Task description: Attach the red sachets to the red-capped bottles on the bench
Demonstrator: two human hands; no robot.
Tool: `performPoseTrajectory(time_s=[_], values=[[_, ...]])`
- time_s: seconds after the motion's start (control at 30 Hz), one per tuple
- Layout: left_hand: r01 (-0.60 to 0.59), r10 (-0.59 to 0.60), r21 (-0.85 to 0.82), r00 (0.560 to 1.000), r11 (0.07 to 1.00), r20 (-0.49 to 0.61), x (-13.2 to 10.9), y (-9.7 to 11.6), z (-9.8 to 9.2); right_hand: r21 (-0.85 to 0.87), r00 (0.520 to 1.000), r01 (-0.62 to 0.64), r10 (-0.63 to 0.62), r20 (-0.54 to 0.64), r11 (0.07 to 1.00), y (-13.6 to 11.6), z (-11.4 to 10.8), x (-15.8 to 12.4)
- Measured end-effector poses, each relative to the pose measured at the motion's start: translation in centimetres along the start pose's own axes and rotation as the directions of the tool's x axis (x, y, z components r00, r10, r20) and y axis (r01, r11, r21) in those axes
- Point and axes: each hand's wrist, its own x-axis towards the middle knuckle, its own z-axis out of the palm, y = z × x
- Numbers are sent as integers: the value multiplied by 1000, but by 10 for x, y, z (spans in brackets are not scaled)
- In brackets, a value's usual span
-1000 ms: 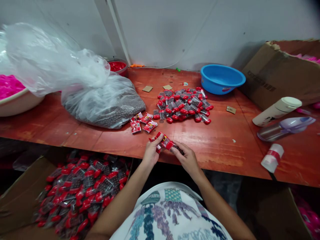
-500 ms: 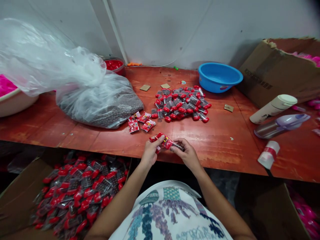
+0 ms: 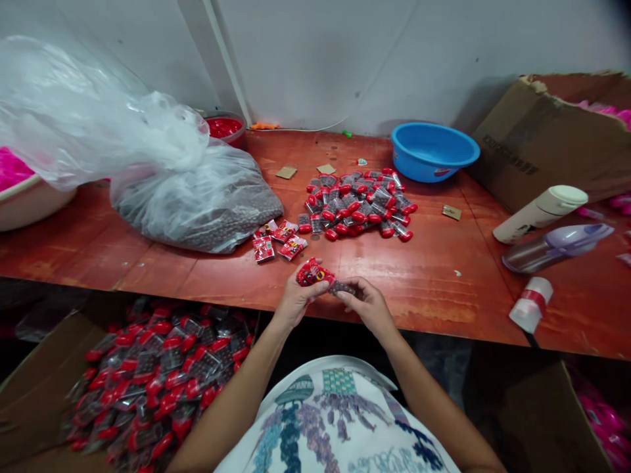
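Observation:
Both hands meet at the near edge of the red-brown wooden table (image 3: pixel 444 282). My left hand (image 3: pixel 296 299) pinches a red printed label (image 3: pixel 311 272) at the end of a small clear packet of dark beads (image 3: pixel 340 288). My right hand (image 3: pixel 367 305) grips the packet's other end. Just beyond the hands lie a few loose red labels (image 3: pixel 276 240). Farther back is a heap of finished red-capped packets (image 3: pixel 357 205).
A big clear plastic bag of dark beads (image 3: pixel 197 203) lies at the left. A blue basin (image 3: pixel 434 151), a cardboard box (image 3: pixel 547 138), a white bottle (image 3: pixel 539 213) and a purple flask (image 3: pixel 557 246) are at the right. A box of finished packets (image 3: pixel 158 381) stands below left.
The red label has been folded up over the packet's end under my left thumb. Both hands stayed at the table's near edge.

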Motion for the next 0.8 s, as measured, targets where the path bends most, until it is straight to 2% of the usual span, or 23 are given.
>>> performPoseTrajectory(time_s=[0.1, 0.17, 0.27, 0.33, 0.47, 0.7, 0.8], values=[[5, -6, 11, 999, 1000, 53, -1, -2, -3, 99, 997, -71, 70, 15, 993, 0, 2, 0], [22, -22, 12, 998, 1000, 58, -2, -5, -4, 90, 998, -58, 60, -12, 994, 4, 5, -2], [7, -8, -6, 1000, 1000, -19, -2, -11, -1, -80, 991, 70, -78, -111, 994, 10, 11, -6], [-8, 7, -15, 998, 1000, -66, -2, -12, 1, -225, 975, 144, -177, -135, 964, 11, 12, -9], [-6, 6, -6, 1000, 1000, -23, -4, -6, 3, -372, 965, 212, -254, -67, 904, 2, 10, -10], [-51, 51, 1, 999, 999, 8, -8, -2, 6, -506, 922, 377, -368, 124, 775, -5, 5, -9], [-81, 81, -21, 997, 997, -6, -7, -4, 7, -536, 917, 380, -383, 113, 754, 0, 6, -10]])
